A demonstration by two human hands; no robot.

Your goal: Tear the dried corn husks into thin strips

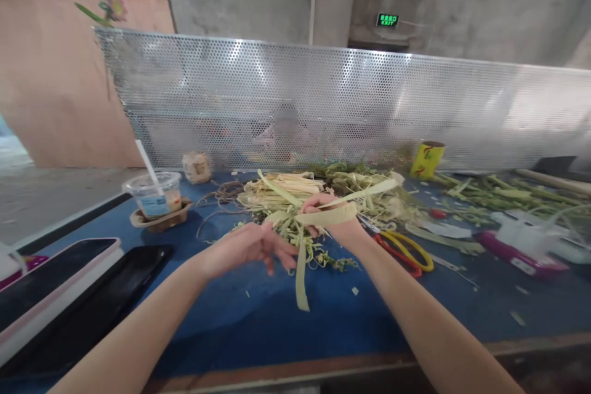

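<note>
My right hand is closed over a pale yellow-green leaf strip that wraps across its back, one end reaching up to the right, another hanging down to the blue table. My left hand sits just left of it, fingers curled and pinched at the hanging part of the strip. Both hands hover in front of a pile of cut leaf strips.
Red and yellow scissors lie right of my right hand. A plastic cup with a straw stands at the left, two phones nearer me. A yellow cup, green stems and a perforated metal screen are behind.
</note>
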